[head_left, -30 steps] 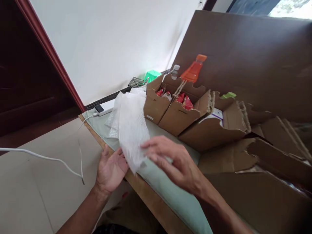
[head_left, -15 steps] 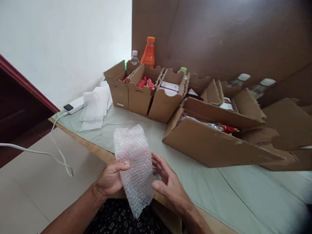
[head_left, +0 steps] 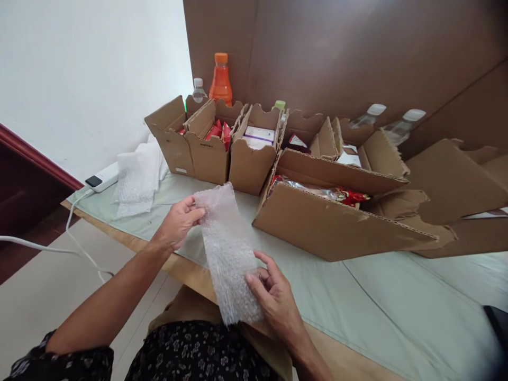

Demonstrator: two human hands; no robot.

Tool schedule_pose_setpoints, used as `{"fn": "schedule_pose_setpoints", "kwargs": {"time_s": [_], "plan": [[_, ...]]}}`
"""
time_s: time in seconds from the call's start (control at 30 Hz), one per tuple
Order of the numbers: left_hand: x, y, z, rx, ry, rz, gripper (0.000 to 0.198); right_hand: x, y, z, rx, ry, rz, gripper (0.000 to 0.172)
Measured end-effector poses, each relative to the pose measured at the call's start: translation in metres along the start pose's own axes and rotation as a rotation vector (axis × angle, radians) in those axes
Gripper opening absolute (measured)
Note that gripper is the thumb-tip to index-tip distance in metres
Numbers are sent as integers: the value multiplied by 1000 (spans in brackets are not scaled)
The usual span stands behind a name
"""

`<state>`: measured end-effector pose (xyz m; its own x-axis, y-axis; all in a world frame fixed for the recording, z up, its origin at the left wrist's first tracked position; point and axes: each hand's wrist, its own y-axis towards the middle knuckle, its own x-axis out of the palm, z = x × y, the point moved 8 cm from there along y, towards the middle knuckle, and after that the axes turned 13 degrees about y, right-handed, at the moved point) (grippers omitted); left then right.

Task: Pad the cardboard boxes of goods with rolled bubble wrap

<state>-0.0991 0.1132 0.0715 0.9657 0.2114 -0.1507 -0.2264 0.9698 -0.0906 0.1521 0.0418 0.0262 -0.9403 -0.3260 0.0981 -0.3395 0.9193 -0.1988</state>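
Observation:
A clear bubble wrap bag hangs slanting in front of me, its upper end over the cloth-covered table and its lower end above my lap. My left hand pinches its upper left corner between thumb and fingers. Lower down, my right hand grips the bag's right edge, thumb in front and fingers partly behind. The bag looks flat, and I cannot make out anything inside it. Left of it, more bubble wrap bags lie in a loose pile on the table.
Cardboard bins with red packets and small boxes line the table's back. A larger cardboard bin holds shiny packets. Behind stand an orange bottle and clear bottles. A white device with a cable sits at the left edge.
My left hand has moved up from the bag's side to its top corner. My right hand, apart from the bag before, now holds its right edge. The view has shifted slightly right.

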Motion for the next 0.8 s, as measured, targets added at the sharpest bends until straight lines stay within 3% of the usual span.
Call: {"fn": "schedule_pose_setpoints", "kwargs": {"time_s": [0.1,0.2,0.27,0.3,0.37,0.43,0.47,0.57,0.67,0.73,0.8], "plan": [[0,21,-11,19,176,62,64,-3,4,4,-18,-92,43,70],[-9,8,-15,79,321,170,83,-3,6,2,-6,-210,23,69],[-11,-26,-9,206,433,177,78,-3,6,-3,-13,-253,0,54],[-3,-50,1,385,585,117,72,-2,6,-6,-11,-245,-17,44],[22,-105,5,678,801,-123,71,1,5,-5,46,-155,-46,31],[39,-151,-5,820,897,-303,73,4,3,3,168,11,-46,30],[43,-167,-10,855,926,-330,71,6,1,9,232,110,-38,32],[46,-181,-17,876,935,-195,59,14,-7,19,338,345,-24,40],[38,-168,-14,801,810,17,38,14,-18,21,364,350,-71,50],[31,-155,-13,678,721,94,30,5,-24,14,294,255,-81,54],[24,-142,-14,540,693,125,25,-10,-27,-8,82,59,-10,49]]}}
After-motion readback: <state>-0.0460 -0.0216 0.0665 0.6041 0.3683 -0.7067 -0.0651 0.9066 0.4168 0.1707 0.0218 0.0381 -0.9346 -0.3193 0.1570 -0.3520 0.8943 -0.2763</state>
